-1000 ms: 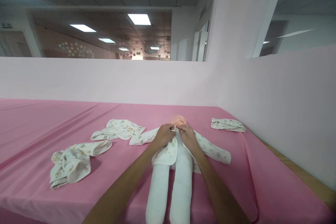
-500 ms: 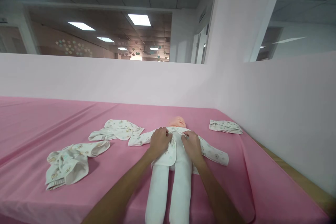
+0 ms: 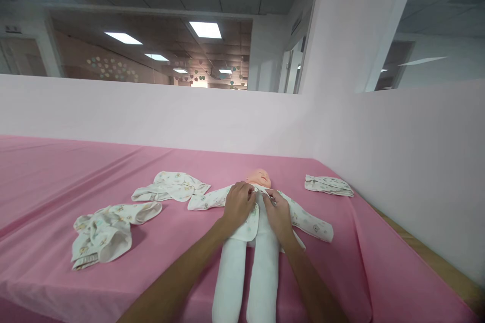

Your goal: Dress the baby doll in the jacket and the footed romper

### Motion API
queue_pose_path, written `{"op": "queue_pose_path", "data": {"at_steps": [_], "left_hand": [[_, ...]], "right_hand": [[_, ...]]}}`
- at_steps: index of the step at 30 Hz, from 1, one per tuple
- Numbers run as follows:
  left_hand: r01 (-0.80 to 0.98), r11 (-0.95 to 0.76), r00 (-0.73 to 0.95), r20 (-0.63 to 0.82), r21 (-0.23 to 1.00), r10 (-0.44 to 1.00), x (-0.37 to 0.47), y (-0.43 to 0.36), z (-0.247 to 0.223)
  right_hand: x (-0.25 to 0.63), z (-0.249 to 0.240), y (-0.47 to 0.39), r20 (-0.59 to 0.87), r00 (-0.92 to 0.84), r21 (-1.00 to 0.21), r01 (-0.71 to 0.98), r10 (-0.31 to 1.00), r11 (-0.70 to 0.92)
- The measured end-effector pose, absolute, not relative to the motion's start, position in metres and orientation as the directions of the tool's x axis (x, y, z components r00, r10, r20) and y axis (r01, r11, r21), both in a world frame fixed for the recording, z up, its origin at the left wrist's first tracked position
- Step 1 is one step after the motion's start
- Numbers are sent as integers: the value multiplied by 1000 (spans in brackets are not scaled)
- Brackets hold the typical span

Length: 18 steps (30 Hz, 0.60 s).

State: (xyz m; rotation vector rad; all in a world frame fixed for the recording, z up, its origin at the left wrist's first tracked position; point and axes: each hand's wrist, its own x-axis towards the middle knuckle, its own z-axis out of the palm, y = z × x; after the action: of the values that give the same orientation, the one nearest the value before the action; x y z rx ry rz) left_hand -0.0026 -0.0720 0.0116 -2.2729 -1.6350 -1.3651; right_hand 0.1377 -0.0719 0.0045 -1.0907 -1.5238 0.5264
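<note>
A baby doll (image 3: 260,177) lies on its back with its head away from me and its white cloth legs toward me. It wears a white printed baby shirt (image 3: 310,222), both sleeves spread out sideways and the front partly open. At the upper chest, just below the head, my left hand (image 3: 239,205) is closed with its fingertips pinching the shirt's front by the neckline. Close beside it, my right hand (image 3: 278,212) pinches the other front edge near the collar. A thin white strip, perhaps a tie, shows at the fingertips; my fingers hide most of it.
Two crumpled printed baby garments lie to the left, one nearer (image 3: 102,237) and one farther (image 3: 170,186). A folded printed cloth (image 3: 329,185) rests at the back right. Pink sheeting (image 3: 182,247) covers the surface; white walls (image 3: 159,116) with windows bound the back and right.
My hands have drawn a little closer together at the neckline, the left one moving right with the shirt's left front panel. The camera view has shifted slightly.
</note>
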Motion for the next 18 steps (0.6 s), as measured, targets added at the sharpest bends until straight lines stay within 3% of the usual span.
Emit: {"op": "queue_pose_path", "data": {"at_steps": [7, 18], "left_hand": [[743, -469, 91, 621, 478, 778, -3, -73, 13], [744, -472, 97, 621, 474, 777, -1, -74, 9]], "right_hand": [[136, 4, -72, 563, 40, -769, 390, 825, 506], [137, 2, -73, 516, 39, -807, 356, 856, 471]]}}
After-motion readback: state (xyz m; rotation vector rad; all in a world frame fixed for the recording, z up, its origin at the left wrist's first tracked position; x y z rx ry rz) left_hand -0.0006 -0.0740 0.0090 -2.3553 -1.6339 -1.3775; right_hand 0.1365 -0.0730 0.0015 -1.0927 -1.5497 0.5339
